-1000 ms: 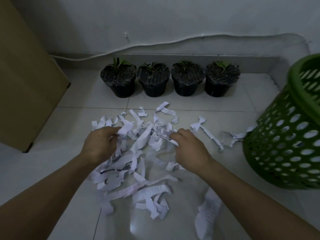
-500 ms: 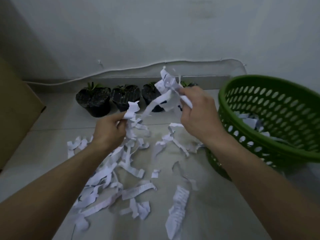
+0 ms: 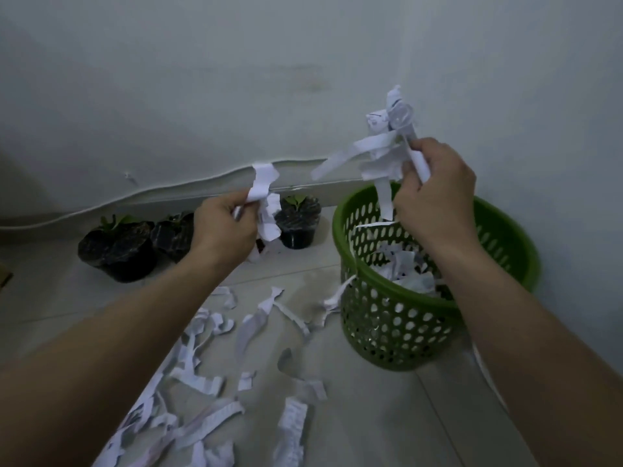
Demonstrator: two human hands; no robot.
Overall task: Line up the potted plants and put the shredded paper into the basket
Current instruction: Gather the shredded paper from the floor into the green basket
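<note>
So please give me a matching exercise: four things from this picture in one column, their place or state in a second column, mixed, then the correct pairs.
Things:
1. basket
2. potted plants
3. right hand
4. left hand

Places or states:
A. in a row along the wall
B. holds paper strips above the basket
C. green, already some shreds inside
D. holds paper strips in front of the pots

Pairs: 1-C, 2-A, 3-B, 4-D

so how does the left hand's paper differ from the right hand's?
The left hand pinches a small bunch of strips, low, over the floor in front of the pots. The right hand grips a bigger, tangled clump, raised higher, above the green basket, with one strip dangling toward its opening. Both are white shredded paper, held shut in a fist.
</note>
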